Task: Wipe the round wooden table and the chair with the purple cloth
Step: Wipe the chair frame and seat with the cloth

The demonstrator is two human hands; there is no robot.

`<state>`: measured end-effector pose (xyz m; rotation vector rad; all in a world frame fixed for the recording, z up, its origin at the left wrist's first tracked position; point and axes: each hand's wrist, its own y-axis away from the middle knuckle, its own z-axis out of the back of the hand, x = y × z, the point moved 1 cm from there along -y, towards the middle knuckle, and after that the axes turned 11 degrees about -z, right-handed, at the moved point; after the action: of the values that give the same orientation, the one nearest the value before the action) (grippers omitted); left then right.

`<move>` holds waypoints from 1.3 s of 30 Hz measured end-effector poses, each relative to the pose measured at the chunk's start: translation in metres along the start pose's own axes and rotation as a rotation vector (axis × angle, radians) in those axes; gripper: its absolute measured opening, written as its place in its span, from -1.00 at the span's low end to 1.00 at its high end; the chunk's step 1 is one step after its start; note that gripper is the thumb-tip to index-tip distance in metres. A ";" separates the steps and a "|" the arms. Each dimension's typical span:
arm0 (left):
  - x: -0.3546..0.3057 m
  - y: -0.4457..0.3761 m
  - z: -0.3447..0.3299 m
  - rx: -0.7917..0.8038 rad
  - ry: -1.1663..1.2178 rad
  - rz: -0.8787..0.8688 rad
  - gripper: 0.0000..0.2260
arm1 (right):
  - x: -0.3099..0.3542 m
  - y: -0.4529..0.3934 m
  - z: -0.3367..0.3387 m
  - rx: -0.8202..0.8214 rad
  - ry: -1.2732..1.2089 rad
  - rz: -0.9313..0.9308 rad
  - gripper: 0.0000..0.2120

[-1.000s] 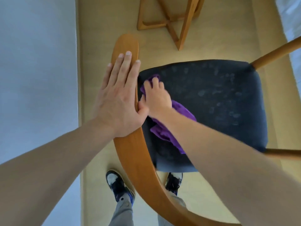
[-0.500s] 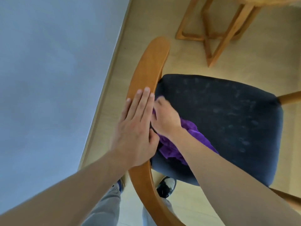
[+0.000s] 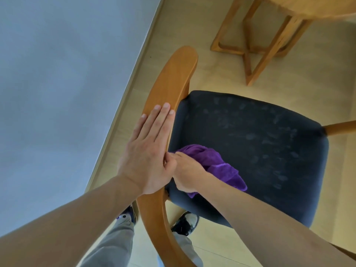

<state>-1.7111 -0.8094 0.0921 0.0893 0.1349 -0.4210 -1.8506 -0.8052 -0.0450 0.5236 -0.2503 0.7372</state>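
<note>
The chair has a curved wooden backrest (image 3: 171, 78) and a dark blue padded seat (image 3: 260, 143) marked with pale smudges. My left hand (image 3: 149, 151) lies flat on the backrest's top rail, fingers straight. My right hand (image 3: 185, 172) grips the bunched purple cloth (image 3: 215, 166) against the seat's left rear corner, just below the rail. Part of the cloth is hidden under my hand and forearm. The round wooden table (image 3: 312, 6) shows only its edge and crossed legs (image 3: 256, 47) at the top right.
A grey wall (image 3: 57, 83) runs close along the left, meeting the pale wooden floor (image 3: 212, 70) at a skirting strip. My shoes (image 3: 185, 222) stand on the floor behind the chair. A wooden chair rail (image 3: 341, 127) sticks out at the right.
My right hand has drawn the purple cloth back along the seat's left edge toward the rear corner. My left hand stayed flat on the backrest. The view swung, bringing the table edge in.
</note>
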 end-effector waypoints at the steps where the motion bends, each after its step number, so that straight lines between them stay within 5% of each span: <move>1: 0.000 0.000 0.001 0.010 -0.012 0.001 -0.26 | -0.006 -0.005 0.008 -0.036 -0.004 0.019 -0.53; 5: 0.001 -0.001 0.004 0.030 -0.044 0.009 -0.29 | -0.045 -0.070 0.055 -0.323 -0.123 -0.402 -0.46; 8: 0.000 -0.001 0.004 0.026 -0.032 0.007 -0.29 | -0.057 -0.095 0.055 -0.298 -0.134 -0.548 -0.32; 13: -0.003 0.000 0.005 0.005 -0.011 0.003 -0.31 | 0.008 -0.041 0.006 -0.191 -0.101 -0.280 -0.70; 16: -0.002 -0.001 0.003 -0.014 0.002 0.015 -0.29 | 0.036 0.009 -0.014 -0.081 -0.225 -0.158 -0.75; 18: -0.002 -0.002 0.001 -0.023 -0.002 0.010 -0.28 | 0.037 0.035 -0.023 0.092 -0.096 0.003 -0.80; 21: 0.001 -0.002 -0.002 -0.023 -0.034 0.015 -0.28 | 0.028 0.041 -0.009 0.015 0.056 0.112 -0.71; 24: 0.003 -0.001 -0.004 -0.028 -0.060 0.009 -0.29 | 0.013 0.013 0.011 -0.178 0.177 0.015 -0.48; 30: 0.002 -0.001 -0.004 -0.016 -0.058 0.004 -0.28 | 0.014 0.012 -0.008 -0.065 0.167 -0.138 -0.57; 35: 0.001 -0.002 -0.003 -0.046 -0.061 0.007 -0.28 | 0.020 0.083 -0.037 0.161 0.092 -0.029 -0.54; 39: 0.002 -0.003 -0.004 -0.057 -0.069 0.014 -0.27 | 0.005 0.109 -0.025 0.320 0.061 0.036 -0.82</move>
<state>-1.7108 -0.8126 0.0881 0.0200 0.0779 -0.4055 -1.9217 -0.7211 -0.0243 0.8003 -0.0848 0.8326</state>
